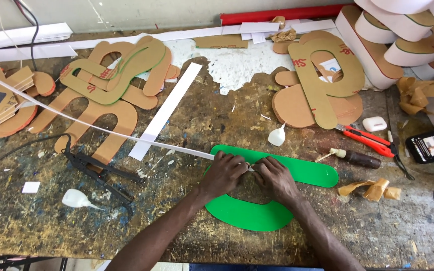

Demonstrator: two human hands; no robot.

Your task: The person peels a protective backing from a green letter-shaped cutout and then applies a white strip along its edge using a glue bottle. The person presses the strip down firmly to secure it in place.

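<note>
Both hands meet at the middle of a green curved cut-out (297, 169) on the worn workbench (202, 125) — left hand (225, 173) and right hand (276, 176) pinching a long white strip (91, 125) against its edge — best pressed flush, bit by bit.

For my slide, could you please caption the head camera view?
Left hand and right hand press a white strip along a green letter cutout on a paint-stained workbench.

The 2 forearms are bare up to the frame edge (no sleeves, watch or rings visible), left hand (223, 173) and right hand (276, 176) ungloved.
</note>
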